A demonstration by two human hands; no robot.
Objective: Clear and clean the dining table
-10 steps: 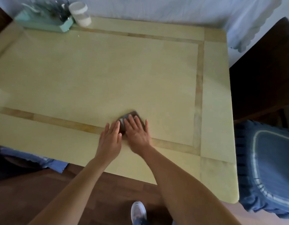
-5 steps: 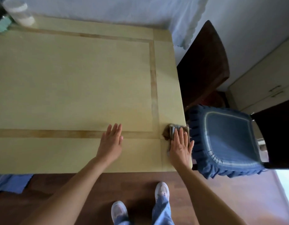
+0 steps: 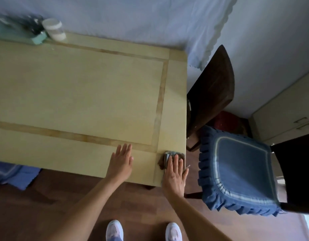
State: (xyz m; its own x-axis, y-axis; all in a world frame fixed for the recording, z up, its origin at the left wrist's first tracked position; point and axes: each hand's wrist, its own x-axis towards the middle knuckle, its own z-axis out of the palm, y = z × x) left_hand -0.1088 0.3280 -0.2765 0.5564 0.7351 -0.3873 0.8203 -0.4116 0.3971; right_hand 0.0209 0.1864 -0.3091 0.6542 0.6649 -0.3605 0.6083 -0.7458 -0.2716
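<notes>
The pale yellow dining table (image 3: 80, 94) with light wooden inlay strips fills the left and middle of the head view. A small brown-grey cleaning cloth (image 3: 168, 156) lies at the table's near right corner. My right hand (image 3: 175, 173) presses flat on the cloth, fingers together, covering most of it. My left hand (image 3: 121, 162) rests flat on the table's near edge, fingers spread, holding nothing, a short way left of the cloth.
A white jar (image 3: 54, 28) and a teal tray (image 3: 37, 39) with dark items stand at the far left edge. A dark wooden chair (image 3: 214, 87) and a chair with a blue frilled cushion (image 3: 240, 173) stand close to the table's right side. A cabinet (image 3: 285, 113) is at the right.
My right hand has slid the cloth from the table's near middle to its near right corner. My left hand stayed flat near the front edge. The view shifted.
</notes>
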